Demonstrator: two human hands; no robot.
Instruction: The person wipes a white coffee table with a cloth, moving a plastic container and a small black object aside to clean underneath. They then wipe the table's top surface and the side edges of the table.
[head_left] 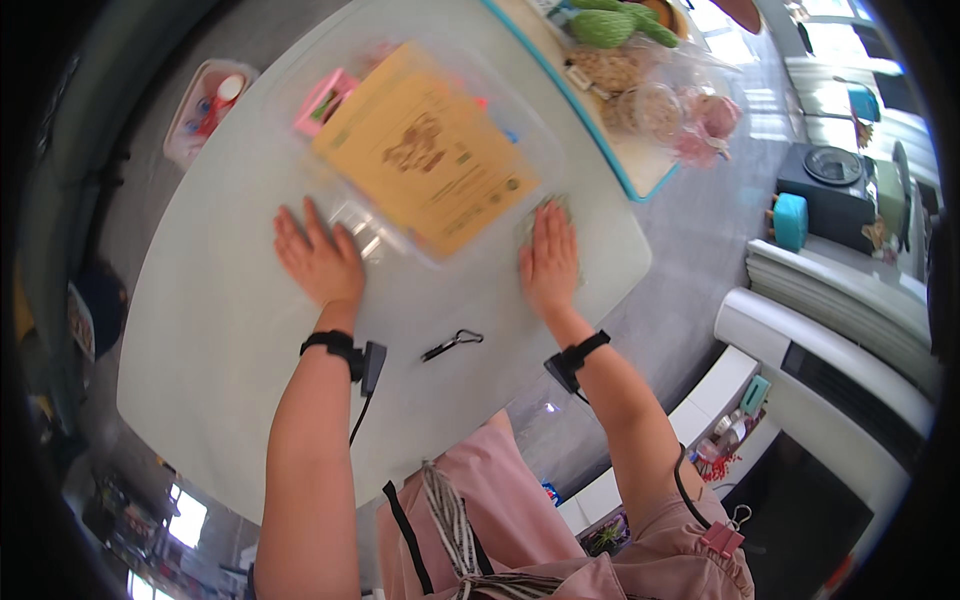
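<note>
- First, nearest us, a thin black cable trails from the left wrist band; if that arm swings inward, the slack could catch on whatever lies close by.
- Between our wrists a small black-and-silver carabiner clip lies loose on the white table; a sleeve or forearm drawn back carelessly could sweep it off the near edge.
- Our left hand lies palm down on the tabletop, fingers spread and nothing gripped, just beside the tub; we cannot tell whether the thumb touches it. A sideways push there could nudge the tub.
- Our right hand lies flat too, fingers closer together, over a thin pale-green packet. Sliding under pressure could crease it, since the palm pins it.
- Beyond our fingers stands the clear plastic tub, with a printed kraft-paper sheet, perhaps an envelope, slanted across it. The sheet could slip, because it overlaps the front rim.
- Also in the tub, a pink box sits past the sheet's left edge; tipping could shift it.
- Farthest, clear bags crowd the turquoise-edged tray; bumping that could topple them.
</note>
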